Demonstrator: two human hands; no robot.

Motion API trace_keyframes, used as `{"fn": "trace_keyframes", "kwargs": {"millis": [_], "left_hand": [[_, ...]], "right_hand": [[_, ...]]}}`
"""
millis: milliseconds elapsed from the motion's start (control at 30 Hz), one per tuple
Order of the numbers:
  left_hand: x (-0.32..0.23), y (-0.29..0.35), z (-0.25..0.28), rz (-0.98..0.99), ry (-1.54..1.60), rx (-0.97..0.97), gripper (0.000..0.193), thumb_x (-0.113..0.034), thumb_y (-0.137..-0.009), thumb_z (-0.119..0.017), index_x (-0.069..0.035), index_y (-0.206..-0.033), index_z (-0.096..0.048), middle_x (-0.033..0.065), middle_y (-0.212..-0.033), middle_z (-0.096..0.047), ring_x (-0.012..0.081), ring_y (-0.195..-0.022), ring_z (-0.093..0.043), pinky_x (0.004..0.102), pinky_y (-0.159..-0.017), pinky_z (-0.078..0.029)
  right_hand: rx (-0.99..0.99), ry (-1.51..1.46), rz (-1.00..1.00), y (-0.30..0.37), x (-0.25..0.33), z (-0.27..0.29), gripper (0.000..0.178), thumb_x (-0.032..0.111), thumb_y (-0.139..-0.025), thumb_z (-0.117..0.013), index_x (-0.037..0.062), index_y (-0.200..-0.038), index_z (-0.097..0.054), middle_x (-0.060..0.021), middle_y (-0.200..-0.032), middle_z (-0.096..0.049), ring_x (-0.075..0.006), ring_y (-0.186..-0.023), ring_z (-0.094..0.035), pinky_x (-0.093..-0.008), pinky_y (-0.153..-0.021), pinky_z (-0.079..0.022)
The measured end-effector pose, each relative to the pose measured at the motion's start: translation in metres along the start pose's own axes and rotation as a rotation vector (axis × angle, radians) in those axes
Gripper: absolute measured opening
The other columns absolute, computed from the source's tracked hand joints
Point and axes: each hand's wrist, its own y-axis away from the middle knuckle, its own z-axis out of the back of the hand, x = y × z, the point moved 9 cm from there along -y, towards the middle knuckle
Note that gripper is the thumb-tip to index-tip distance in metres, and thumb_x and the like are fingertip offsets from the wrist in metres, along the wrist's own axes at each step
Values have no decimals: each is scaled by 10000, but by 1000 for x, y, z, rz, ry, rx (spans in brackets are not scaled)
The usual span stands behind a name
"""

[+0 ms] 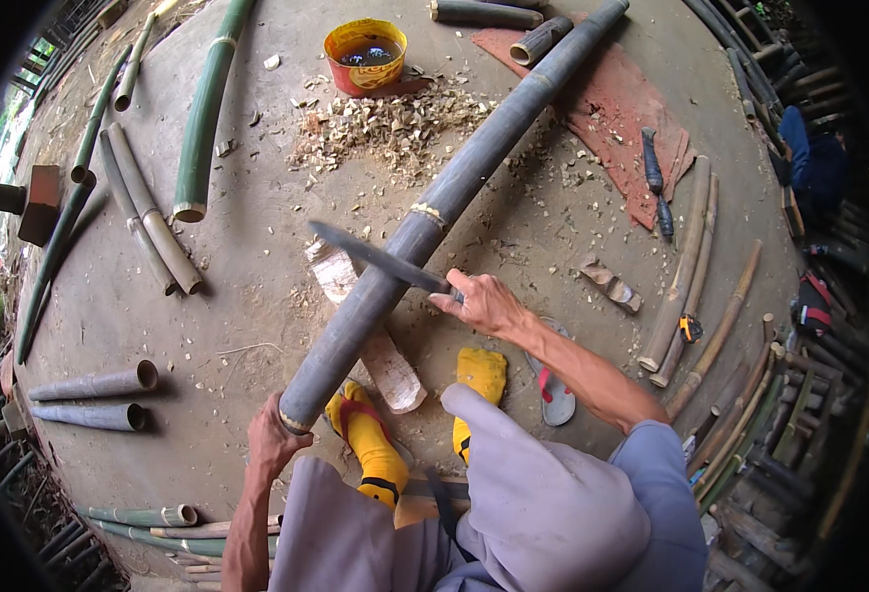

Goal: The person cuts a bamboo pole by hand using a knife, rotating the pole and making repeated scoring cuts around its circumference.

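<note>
A long dark bamboo pole [484, 148] slants from the lower left to the upper right. Its near end is gripped by my left hand [273, 439], with the fingers partly hidden. My right hand [489, 304] is closed round the handle of a machete [370, 253], whose slightly blurred blade lies across the pole just below a pale-ringed node. I cannot tell whether the blade touches the bamboo. Beneath the pole a chopped wooden block [392, 373] rests on the ground, close to my yellow-socked feet.
A bucket of dark liquid [365, 59] stands beyond a heap of wood chips [395, 128]. On the right are a red sheet [602, 118], a dark-handled tool [653, 173], a tape measure [690, 328] and a loose sandal [553, 390]. Green bamboo [207, 118] lies left.
</note>
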Motion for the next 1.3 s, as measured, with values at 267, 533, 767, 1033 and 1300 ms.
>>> {"fn": "trace_keyframes", "kwargs": {"millis": [267,533,767,1033,1300], "left_hand": [[10,-9,-3,15,94,99,695,-231,-486,-804,-24,-1123,-615,169,-931,-695,344,-862,-677,409,-794,-523],[12,-18,-6,10,133,175,719,-224,-465,-831,-9,-1116,-613,150,-921,-693,308,-859,-674,394,-796,-519],[6,-20,-7,-23,120,199,670,-225,-468,-844,-19,-1066,-623,127,-912,-696,276,-845,-674,395,-789,-518],[6,-27,-11,-16,96,254,684,-254,-472,-848,-32,-1078,-622,138,-920,-696,306,-851,-674,398,-788,-517],[16,-27,-14,-38,170,203,707,-238,-469,-851,-30,-1102,-615,136,-918,-696,295,-854,-674,387,-795,-518]], "right_hand": [[166,-311,-395,4,-35,-11,522,577,-973,-448,68,-860,-480,10,-517,-448,-103,-364,-427,-277,-287,-367],[61,-307,-455,1,-21,-5,562,598,-941,-500,42,-859,-506,-209,-590,-585,-424,-631,-666,-488,-524,-510],[-29,-308,-494,-8,-45,9,588,618,-954,-462,37,-877,-512,-118,-536,-545,-246,-494,-607,-423,-402,-461],[-33,-124,-437,-14,-52,18,538,581,-954,-489,55,-839,-477,-210,-564,-571,-449,-566,-620,-506,-479,-498],[-122,-97,-448,-12,-79,28,578,627,-952,-455,66,-816,-476,-80,-527,-532,-197,-489,-596,-363,-366,-444]]}}
